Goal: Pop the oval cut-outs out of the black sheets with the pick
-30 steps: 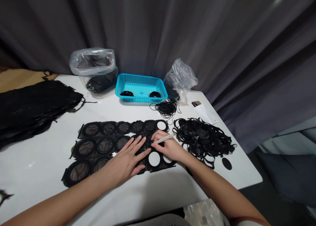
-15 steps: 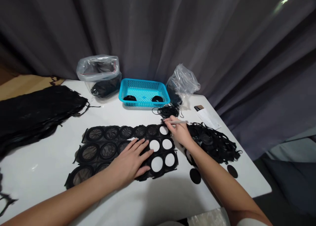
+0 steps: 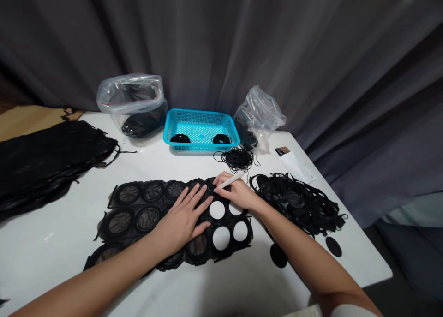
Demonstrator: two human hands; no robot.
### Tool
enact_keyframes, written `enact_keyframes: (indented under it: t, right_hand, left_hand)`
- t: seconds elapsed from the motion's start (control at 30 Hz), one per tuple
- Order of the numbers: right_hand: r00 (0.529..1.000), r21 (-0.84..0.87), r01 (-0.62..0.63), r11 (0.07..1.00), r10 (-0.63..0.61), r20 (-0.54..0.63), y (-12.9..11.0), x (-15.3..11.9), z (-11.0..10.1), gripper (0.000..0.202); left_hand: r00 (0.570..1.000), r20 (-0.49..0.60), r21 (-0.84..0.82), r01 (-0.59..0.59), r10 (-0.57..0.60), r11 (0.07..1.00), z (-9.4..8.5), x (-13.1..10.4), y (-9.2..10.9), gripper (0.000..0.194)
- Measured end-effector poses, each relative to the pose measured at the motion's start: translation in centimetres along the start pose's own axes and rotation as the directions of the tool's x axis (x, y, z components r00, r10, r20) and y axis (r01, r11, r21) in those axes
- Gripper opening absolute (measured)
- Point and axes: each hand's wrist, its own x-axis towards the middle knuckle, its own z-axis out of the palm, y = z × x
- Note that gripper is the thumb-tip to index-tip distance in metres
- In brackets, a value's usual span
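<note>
A black sheet [image 3: 136, 205] with rows of round ring shapes lies flat before me. Dark mesh spans most of the rings, while a few at the right end are open holes showing the white tabletop. My left hand [image 3: 183, 220] presses down on the sheet's middle, fingers spread. Pinched in my right hand [image 3: 238, 194] is a slim white pen-shaped tool [image 3: 233, 179], slanting up to the right. Its tip, hidden by my fingers, is at the top row near the sheet's right end. A heap of black ring-shaped scraps [image 3: 297, 199] sits right of that hand.
A blue basket [image 3: 200, 146] with black coils stands behind, between a left plastic bag [image 3: 131, 107] and a right plastic bag [image 3: 261, 109]. Black cords [image 3: 238, 159] lie before it. Also here are stacked black sheets [image 3: 51, 162], black discs [image 3: 278, 255] and a white paper [image 3: 296, 166].
My right hand has moved left and slightly toward me along the top row, and the white tool has tilted from nearly level to slanted. My left hand stays on the sheet. The view has shifted slightly.
</note>
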Motion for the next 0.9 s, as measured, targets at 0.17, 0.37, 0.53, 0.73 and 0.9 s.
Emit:
enact_keyframes:
  t: [0.17,0.37,0.53,0.73,0.9]
  right_hand:
    - [1.0,-0.059,-0.002,0.998,0.003,0.026,-0.2,0.0,-0.2,0.019]
    - [0.993,-0.305,0.12,0.945,-0.121,0.014,-0.9,-1.2,1.9,0.009]
    - [0.986,-0.532,0.006,0.847,-0.095,-0.14,-0.1,-0.7,0.9,0.016]
    - [0.913,-0.338,-0.127,0.932,-0.023,-0.407,-0.5,1.9,-2.7,0.017]
    - [0.992,-0.201,0.05,0.978,-0.072,-0.105,-2.7,2.5,2.2,0.011]
  left_hand:
    - [1.0,0.009,-0.015,0.009,-0.009,1.0,0.1,0.1,0.0,0.057]
    - [0.999,0.019,-0.014,0.032,-0.032,0.999,0.0,0.0,0.1,0.062]
    - [0.998,0.038,-0.012,0.048,-0.048,0.999,-0.1,0.2,0.3,0.06]
    - [0.998,0.044,-0.002,0.035,-0.035,0.999,-0.4,-0.3,0.0,0.065]
    - [0.996,-0.021,0.075,0.09,-0.088,0.993,-0.8,-2.8,-0.6,0.064]
